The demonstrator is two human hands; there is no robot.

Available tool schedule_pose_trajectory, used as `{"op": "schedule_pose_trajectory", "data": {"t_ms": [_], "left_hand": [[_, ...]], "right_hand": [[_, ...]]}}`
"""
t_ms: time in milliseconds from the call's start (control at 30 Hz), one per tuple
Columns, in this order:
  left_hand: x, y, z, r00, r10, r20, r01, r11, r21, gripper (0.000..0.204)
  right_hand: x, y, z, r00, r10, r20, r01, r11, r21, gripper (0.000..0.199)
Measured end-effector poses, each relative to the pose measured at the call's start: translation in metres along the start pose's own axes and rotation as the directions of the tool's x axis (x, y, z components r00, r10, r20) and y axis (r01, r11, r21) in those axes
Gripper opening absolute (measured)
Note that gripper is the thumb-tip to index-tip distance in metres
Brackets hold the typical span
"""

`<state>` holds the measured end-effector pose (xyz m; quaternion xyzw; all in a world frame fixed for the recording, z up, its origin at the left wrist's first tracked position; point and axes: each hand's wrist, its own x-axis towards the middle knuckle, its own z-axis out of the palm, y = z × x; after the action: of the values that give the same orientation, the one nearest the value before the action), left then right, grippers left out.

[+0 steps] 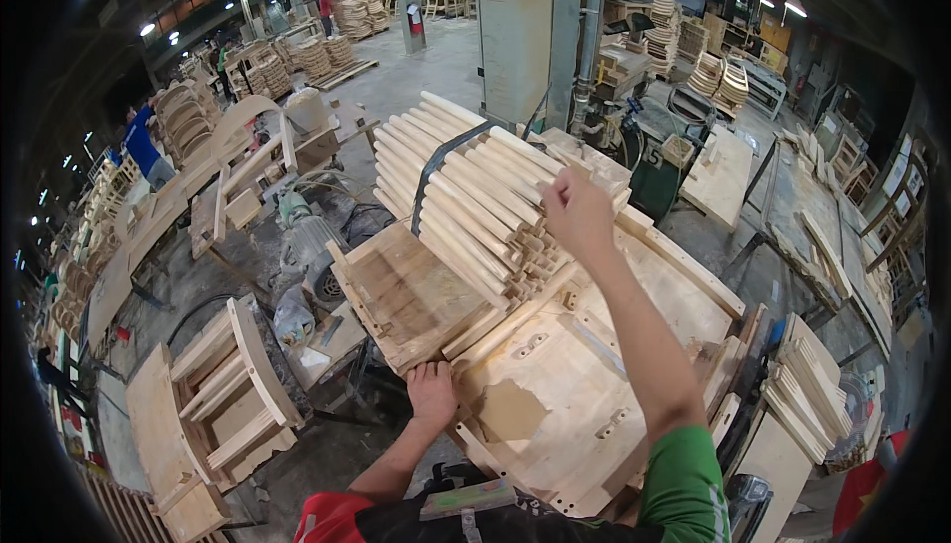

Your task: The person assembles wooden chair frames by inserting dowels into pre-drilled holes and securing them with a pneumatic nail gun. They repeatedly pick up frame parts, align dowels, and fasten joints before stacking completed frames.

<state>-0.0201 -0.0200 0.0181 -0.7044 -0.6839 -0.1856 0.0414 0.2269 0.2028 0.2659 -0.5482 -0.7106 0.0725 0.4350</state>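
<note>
A bundle of round wooden rods (474, 178), cinched by a dark strap (436, 162), lies slantwise on the worktable, its cut ends facing me. My right hand (578, 214) is at the bundle's right side, against the rod ends. Its fingers are curled closed, and what they hold, if anything, is hidden. My left hand (433, 391) rests on the near corner of a low wooden platform (406, 290), fingers laid over the edge and nothing held. Between my arms is a plywood jig board (584, 375) with rails and small metal fittings.
At left stands a slatted wooden frame (233, 384) on a board, with a motor (315, 251) beyond it. A grey pillar (515, 33) rises behind the bundle. Loose wood strips (807, 394) are stacked at right. People and piles of chair parts fill the background.
</note>
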Motion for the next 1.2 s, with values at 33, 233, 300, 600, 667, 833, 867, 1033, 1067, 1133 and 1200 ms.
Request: {"op": "schedule_pose_trajectory", "data": {"t_ms": [33,233,300,600,667,833,867,1033,1067,1133,1200], "left_hand": [[0.0,0.0,0.001,1.0,-0.006,0.012,0.006,1.0,-0.01,0.022],[0.003,0.004,0.005,0.993,0.05,-0.112,-0.053,0.998,-0.022,0.02],[0.004,0.003,0.004,0.996,0.032,-0.087,-0.034,0.999,-0.015,0.02],[0.001,0.001,0.0,0.999,0.008,-0.034,-0.009,1.0,-0.029,0.019],[-0.001,0.0,0.002,0.999,0.005,-0.045,-0.007,1.0,-0.027,0.019],[0.001,0.002,0.003,0.994,0.017,-0.104,-0.025,0.997,-0.075,0.019],[0.003,0.003,0.004,0.991,0.027,-0.129,-0.038,0.996,-0.081,0.019],[0.004,0.002,0.004,0.99,0.02,-0.139,-0.027,0.998,-0.049,0.02],[0.002,0.0,0.003,0.991,0.018,-0.132,-0.024,0.999,-0.043,0.02],[0.0,-0.003,0.002,0.992,0.018,-0.127,-0.023,0.999,-0.039,0.022],[-0.001,-0.003,0.003,0.999,0.003,-0.051,-0.005,0.999,-0.037,0.022]], "right_hand": [[-0.009,0.0,0.005,0.997,-0.068,-0.025,0.068,0.998,0.018,0.026],[-0.007,0.016,0.004,0.973,-0.226,-0.041,0.227,0.973,0.031,0.018],[-0.006,0.016,0.006,0.968,-0.25,0.032,0.249,0.968,0.009,0.019],[-0.01,0.007,-0.001,0.965,-0.209,0.158,0.232,0.962,-0.146,0.019],[-0.012,0.002,-0.003,0.93,-0.34,0.138,0.364,0.903,-0.229,0.019],[0.006,-0.001,-0.016,0.853,-0.391,0.346,0.51,0.768,-0.388,0.025],[0.009,-0.001,-0.018,0.838,-0.399,0.372,0.534,0.738,-0.413,0.024],[0.0,-0.007,-0.049,0.897,-0.358,0.26,0.44,0.785,-0.436,0.017],[-0.011,-0.001,-0.062,0.911,-0.344,0.227,0.409,0.819,-0.401,0.018],[-0.038,0.023,-0.092,0.939,-0.284,0.193,0.331,0.9,-0.285,0.021],[-0.081,0.051,-0.127,0.963,-0.186,0.196,0.22,0.961,-0.166,0.015]]}}
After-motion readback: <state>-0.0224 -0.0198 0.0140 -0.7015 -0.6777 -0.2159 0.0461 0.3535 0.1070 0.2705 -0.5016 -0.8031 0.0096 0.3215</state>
